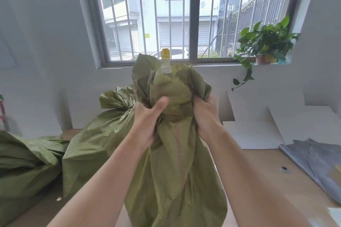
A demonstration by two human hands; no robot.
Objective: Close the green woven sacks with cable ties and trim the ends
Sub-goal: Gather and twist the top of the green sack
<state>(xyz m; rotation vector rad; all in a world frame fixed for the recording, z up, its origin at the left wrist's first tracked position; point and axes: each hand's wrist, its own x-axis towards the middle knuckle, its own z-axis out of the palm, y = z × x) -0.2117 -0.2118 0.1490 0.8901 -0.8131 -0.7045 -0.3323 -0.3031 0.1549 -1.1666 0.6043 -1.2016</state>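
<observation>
A green woven sack (175, 180) stands upright on the wooden table in front of me, its mouth bunched together. My left hand (149, 120) grips the gathered neck from the left, thumb pressed across the front. My right hand (205, 116) clutches the neck from the right. Loose fabric (166, 81) flares above both hands. A bottle with a yellow cap (165, 55) shows just above that fabric; I cannot tell whether it is inside the sack or behind it. No cable tie or cutter is visible.
A second green sack (96, 145) with a gathered top lies behind on the left, a third (24, 167) at the far left. Grey sheets (317, 160) lie at the table's right edge. White boards (258, 125) lean on the wall; a potted plant (265, 46) sits on the windowsill.
</observation>
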